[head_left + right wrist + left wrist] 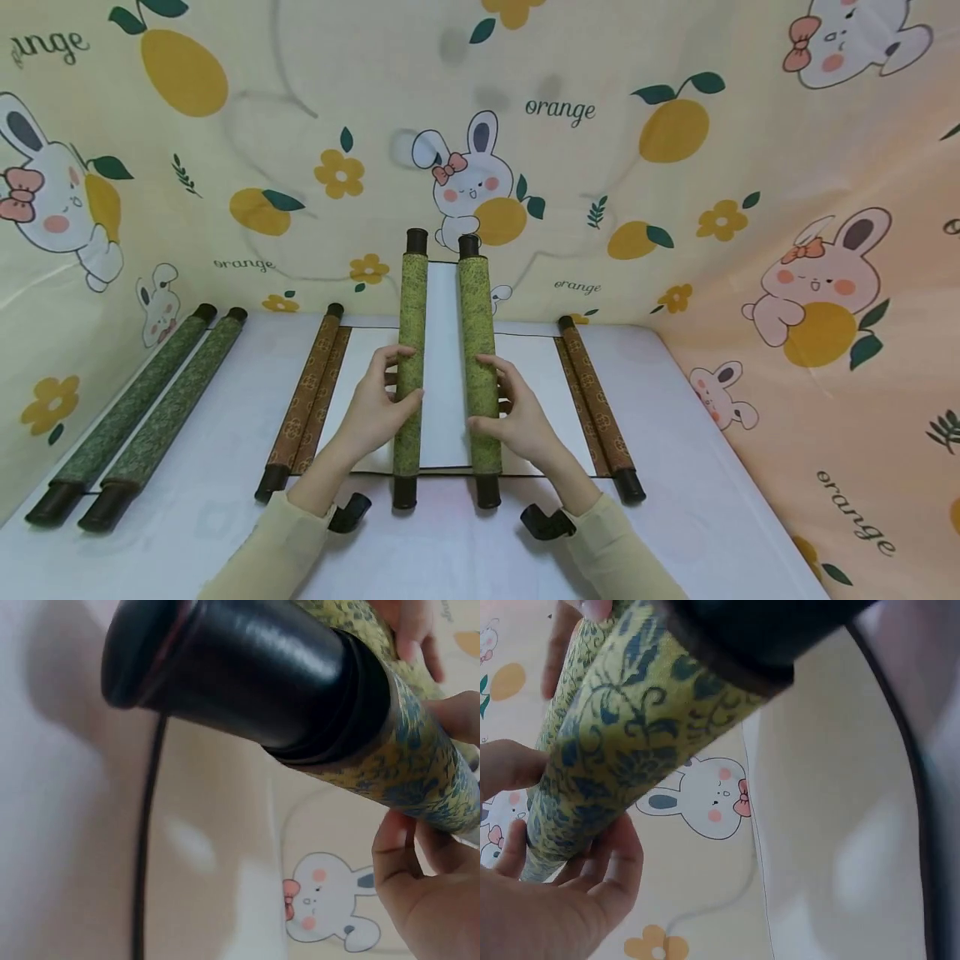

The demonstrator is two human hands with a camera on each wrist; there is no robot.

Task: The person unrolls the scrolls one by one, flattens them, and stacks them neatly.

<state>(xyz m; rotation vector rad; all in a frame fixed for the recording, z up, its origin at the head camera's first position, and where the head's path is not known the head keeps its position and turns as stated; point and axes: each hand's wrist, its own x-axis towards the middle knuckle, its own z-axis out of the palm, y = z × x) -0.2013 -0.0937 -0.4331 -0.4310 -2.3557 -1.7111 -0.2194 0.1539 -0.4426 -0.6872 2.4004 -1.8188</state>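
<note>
Left grip (pixel 375 414) holds left green roller (pixel 412 373), right grip (pixel 523 419) right green roller (pixel 482 392); judged light, stiff; white sheet (pixel 444 367) between may crease, so hold mid-roller.

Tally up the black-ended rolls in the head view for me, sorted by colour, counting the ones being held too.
Light green rolls: 2
Dark green rolls: 2
Brown rolls: 2
Total: 6
</note>
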